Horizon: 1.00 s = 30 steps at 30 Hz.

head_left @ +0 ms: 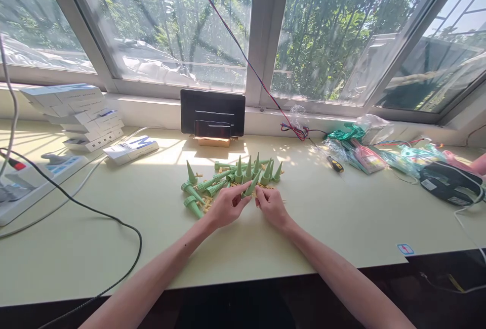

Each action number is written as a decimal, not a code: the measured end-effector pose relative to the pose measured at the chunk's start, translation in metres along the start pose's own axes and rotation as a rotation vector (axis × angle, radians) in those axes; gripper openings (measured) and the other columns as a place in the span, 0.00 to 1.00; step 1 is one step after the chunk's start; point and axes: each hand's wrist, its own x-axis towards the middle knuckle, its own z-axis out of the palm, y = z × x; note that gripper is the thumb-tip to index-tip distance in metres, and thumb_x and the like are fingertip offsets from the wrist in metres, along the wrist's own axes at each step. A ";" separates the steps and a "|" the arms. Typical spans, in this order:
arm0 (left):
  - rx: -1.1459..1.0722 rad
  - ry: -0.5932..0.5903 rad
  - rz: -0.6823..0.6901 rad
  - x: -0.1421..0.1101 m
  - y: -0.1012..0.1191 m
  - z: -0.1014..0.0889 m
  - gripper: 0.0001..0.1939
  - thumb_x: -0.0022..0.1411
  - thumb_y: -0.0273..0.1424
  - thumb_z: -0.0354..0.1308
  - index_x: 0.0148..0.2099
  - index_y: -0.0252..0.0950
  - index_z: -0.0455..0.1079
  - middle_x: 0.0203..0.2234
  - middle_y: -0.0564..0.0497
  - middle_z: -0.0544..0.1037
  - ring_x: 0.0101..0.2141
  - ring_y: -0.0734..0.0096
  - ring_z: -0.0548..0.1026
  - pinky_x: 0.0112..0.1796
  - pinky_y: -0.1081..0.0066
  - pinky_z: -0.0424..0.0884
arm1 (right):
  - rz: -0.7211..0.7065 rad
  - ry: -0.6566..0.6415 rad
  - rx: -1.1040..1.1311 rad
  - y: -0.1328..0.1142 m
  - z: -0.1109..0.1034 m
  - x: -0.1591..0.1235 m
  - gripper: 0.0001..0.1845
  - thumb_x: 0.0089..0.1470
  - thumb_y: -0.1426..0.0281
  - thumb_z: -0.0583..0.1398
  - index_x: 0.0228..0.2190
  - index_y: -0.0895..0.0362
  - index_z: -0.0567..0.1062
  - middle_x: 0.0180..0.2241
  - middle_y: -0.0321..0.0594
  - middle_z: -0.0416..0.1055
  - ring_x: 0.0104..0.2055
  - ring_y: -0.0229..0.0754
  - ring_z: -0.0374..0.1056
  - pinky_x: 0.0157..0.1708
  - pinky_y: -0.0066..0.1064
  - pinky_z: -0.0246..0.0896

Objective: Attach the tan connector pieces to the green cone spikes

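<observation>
My left hand (227,207) is closed around a green plant watering spike (252,185), its pointed end tilted up to the right. Right beside it, the fingers of my right hand (272,205) are pinched together near the spike's base; whatever they hold is too small and hidden to make out. Behind my hands several more green watering spikes (191,172) stand upright on the table, while others, such as a ridged-cap spike (193,206), lie on their sides. Small yellow valve pieces (208,202) are scattered among them.
A dark tablet (212,109) leans by the window behind the spikes. White boxes (85,116) and a power strip (41,187) with cables are at left. A screwdriver (335,164), plastic bags (366,156) and a black case (450,182) lie at right. The table's front edge is near my forearms.
</observation>
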 end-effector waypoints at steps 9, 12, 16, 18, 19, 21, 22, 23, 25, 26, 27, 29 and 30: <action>-0.020 -0.027 -0.026 0.000 0.003 -0.001 0.22 0.66 0.32 0.54 0.60 0.29 0.70 0.15 0.61 0.54 0.19 0.79 0.50 0.21 0.77 0.53 | -0.128 0.009 -0.115 0.004 0.000 -0.001 0.27 0.66 0.59 0.48 0.17 0.55 0.62 0.16 0.34 0.59 0.19 0.36 0.53 0.25 0.31 0.47; -0.039 -0.044 -0.047 0.000 0.005 -0.002 0.22 0.66 0.33 0.54 0.59 0.29 0.70 0.15 0.62 0.53 0.19 0.79 0.49 0.22 0.77 0.52 | -0.215 0.008 -0.191 0.009 0.000 -0.001 0.26 0.67 0.60 0.48 0.17 0.54 0.60 0.17 0.34 0.58 0.20 0.36 0.51 0.26 0.31 0.45; -0.066 -0.069 -0.070 0.001 0.005 -0.003 0.23 0.66 0.35 0.54 0.59 0.28 0.70 0.15 0.61 0.53 0.19 0.79 0.49 0.21 0.77 0.52 | -0.297 0.000 -0.276 0.013 -0.002 0.000 0.25 0.66 0.61 0.50 0.17 0.54 0.57 0.17 0.34 0.55 0.20 0.36 0.46 0.26 0.33 0.40; -0.071 -0.066 -0.066 0.001 0.004 -0.003 0.23 0.67 0.35 0.54 0.59 0.28 0.70 0.15 0.61 0.54 0.19 0.79 0.50 0.21 0.77 0.52 | -0.305 -0.001 -0.281 0.014 -0.002 0.001 0.25 0.66 0.61 0.50 0.17 0.54 0.56 0.17 0.33 0.55 0.20 0.36 0.46 0.26 0.33 0.39; -0.069 -0.060 -0.061 0.000 0.003 -0.002 0.23 0.67 0.35 0.54 0.59 0.28 0.70 0.15 0.61 0.54 0.19 0.79 0.50 0.21 0.77 0.53 | -0.300 0.001 -0.273 0.014 -0.002 0.001 0.25 0.66 0.61 0.49 0.17 0.54 0.57 0.17 0.33 0.55 0.20 0.36 0.46 0.26 0.32 0.40; -0.060 -0.035 -0.047 0.000 0.002 -0.002 0.22 0.67 0.35 0.54 0.59 0.29 0.70 0.15 0.61 0.55 0.19 0.79 0.51 0.21 0.77 0.53 | -0.274 0.006 -0.242 0.014 -0.001 0.001 0.26 0.67 0.60 0.49 0.18 0.54 0.58 0.17 0.34 0.56 0.20 0.37 0.48 0.26 0.32 0.41; -0.053 -0.022 -0.039 0.000 0.002 -0.001 0.22 0.67 0.35 0.54 0.59 0.30 0.70 0.15 0.61 0.57 0.19 0.79 0.52 0.21 0.77 0.54 | -0.257 0.009 -0.223 0.013 -0.001 0.000 0.26 0.67 0.60 0.48 0.18 0.54 0.59 0.17 0.34 0.57 0.20 0.37 0.49 0.26 0.32 0.43; -0.045 -0.010 -0.031 0.000 0.001 -0.001 0.22 0.67 0.35 0.54 0.59 0.30 0.70 0.16 0.60 0.58 0.19 0.79 0.53 0.21 0.77 0.55 | -0.239 0.012 -0.203 0.012 0.000 0.000 0.26 0.67 0.60 0.48 0.18 0.54 0.60 0.17 0.34 0.58 0.20 0.37 0.51 0.26 0.31 0.44; -0.027 0.006 -0.016 0.000 0.001 0.000 0.22 0.67 0.35 0.54 0.60 0.31 0.69 0.17 0.59 0.61 0.19 0.79 0.55 0.22 0.77 0.57 | -0.209 0.022 -0.161 0.009 0.000 -0.001 0.26 0.67 0.59 0.48 0.18 0.54 0.62 0.17 0.35 0.60 0.20 0.37 0.53 0.26 0.31 0.46; -0.020 0.010 -0.009 0.000 0.001 0.000 0.22 0.67 0.35 0.54 0.61 0.31 0.69 0.18 0.59 0.62 0.20 0.79 0.56 0.22 0.77 0.58 | -0.196 0.030 -0.141 0.007 0.000 -0.001 0.26 0.66 0.58 0.48 0.18 0.54 0.62 0.17 0.35 0.61 0.20 0.37 0.54 0.26 0.31 0.47; -0.013 0.013 -0.002 0.000 0.001 0.000 0.22 0.67 0.34 0.54 0.61 0.32 0.68 0.18 0.58 0.63 0.20 0.79 0.57 0.22 0.77 0.59 | -0.183 0.038 -0.121 0.006 0.000 -0.001 0.26 0.66 0.58 0.48 0.18 0.55 0.63 0.17 0.36 0.61 0.20 0.37 0.54 0.26 0.31 0.48; -0.004 0.020 0.011 0.000 0.001 0.000 0.22 0.68 0.34 0.54 0.61 0.33 0.68 0.20 0.57 0.67 0.20 0.79 0.58 0.23 0.77 0.61 | -0.142 0.049 -0.074 0.004 0.001 -0.001 0.27 0.66 0.57 0.48 0.17 0.55 0.63 0.17 0.36 0.62 0.20 0.37 0.55 0.26 0.31 0.49; -0.003 0.024 0.017 0.000 0.000 0.001 0.22 0.68 0.34 0.54 0.62 0.33 0.67 0.22 0.56 0.69 0.20 0.79 0.59 0.24 0.77 0.63 | -0.110 0.046 -0.039 0.004 0.001 -0.001 0.28 0.66 0.57 0.48 0.17 0.55 0.63 0.17 0.36 0.61 0.20 0.36 0.55 0.25 0.30 0.49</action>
